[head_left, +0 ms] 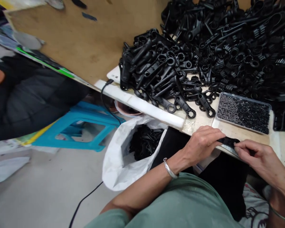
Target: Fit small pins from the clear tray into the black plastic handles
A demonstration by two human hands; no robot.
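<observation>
At the table's front edge, my left hand (203,141) is closed on one end of a black plastic arm-shaped part (229,141), which lies flat. My right hand (258,155) is pinched at the part's other end; anything small between those fingertips is hidden. Just beyond both hands stands a clear plastic box (271,118) holding silvery small pieces on its left side and black ones on its right. Two similar black arms with ringed ends, one on the left (185,106) and one on the right (206,105), lie left of the box.
A large heap of black plastic parts (228,47) covers the back of the table. Below the edge, a white sack (112,166) holds more black parts. A blue stool (73,126) stands left, near a person's dark clothing (38,95). A black cable (104,98) hangs off the table.
</observation>
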